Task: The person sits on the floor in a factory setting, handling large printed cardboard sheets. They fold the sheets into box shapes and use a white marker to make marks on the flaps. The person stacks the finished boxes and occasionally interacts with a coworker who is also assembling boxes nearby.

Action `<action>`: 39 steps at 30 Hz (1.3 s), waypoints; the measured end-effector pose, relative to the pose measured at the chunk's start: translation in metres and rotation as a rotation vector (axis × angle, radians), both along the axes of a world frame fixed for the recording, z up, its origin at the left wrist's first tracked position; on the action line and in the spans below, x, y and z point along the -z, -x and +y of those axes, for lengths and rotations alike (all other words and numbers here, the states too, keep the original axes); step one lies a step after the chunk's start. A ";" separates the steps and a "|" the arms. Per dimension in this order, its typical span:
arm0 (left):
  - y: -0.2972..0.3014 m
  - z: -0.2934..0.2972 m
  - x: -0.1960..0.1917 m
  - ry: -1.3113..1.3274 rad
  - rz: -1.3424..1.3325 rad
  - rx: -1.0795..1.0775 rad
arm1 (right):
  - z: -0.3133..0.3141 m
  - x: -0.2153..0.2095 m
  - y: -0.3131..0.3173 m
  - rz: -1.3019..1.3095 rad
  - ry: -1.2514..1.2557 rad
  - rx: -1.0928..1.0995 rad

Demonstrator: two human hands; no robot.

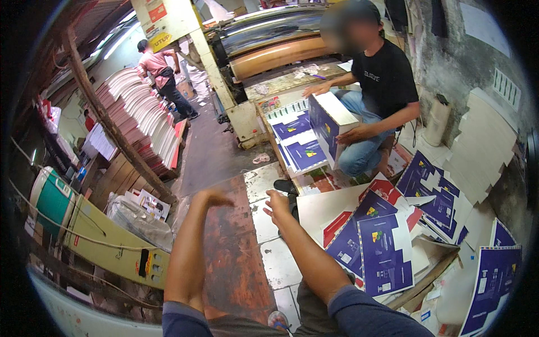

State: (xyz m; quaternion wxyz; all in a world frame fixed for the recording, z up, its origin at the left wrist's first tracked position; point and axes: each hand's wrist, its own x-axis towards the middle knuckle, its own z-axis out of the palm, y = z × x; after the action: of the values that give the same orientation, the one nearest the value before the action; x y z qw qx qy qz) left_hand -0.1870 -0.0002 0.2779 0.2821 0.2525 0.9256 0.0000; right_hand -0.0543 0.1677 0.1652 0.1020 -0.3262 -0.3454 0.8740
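purple sheets point(386, 255) over white board's point(315, 210) right edge, right of the loosely spread right hand point(276, 206), left hand point(212, 197) bent inward, fingers too blurred to tell

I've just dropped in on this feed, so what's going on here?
The person's left hand and right hand both look empty, held out above the floor. Ahead to the right, a co-worker in black grips a thick stack of blue printed sheets with both hands. More printed sheets lie loosely spread nearer, to the right.
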 end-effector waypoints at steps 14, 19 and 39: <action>-0.096 0.012 -0.058 -0.420 0.308 0.345 | 0.010 -0.006 -0.010 0.006 -0.035 0.000; -0.144 -0.172 0.087 -0.301 -0.040 -0.047 | -0.007 -0.007 -0.012 0.044 -0.002 0.000; -0.326 -0.277 0.208 -1.274 -0.561 -1.598 | -0.032 -0.023 -0.020 0.092 -0.067 -0.045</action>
State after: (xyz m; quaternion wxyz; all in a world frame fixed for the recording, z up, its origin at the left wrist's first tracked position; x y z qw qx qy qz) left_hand 0.1386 -0.2771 0.0697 0.2192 -0.3373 0.5536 0.7292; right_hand -0.0346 0.1357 0.1884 0.1090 -0.2743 -0.3766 0.8781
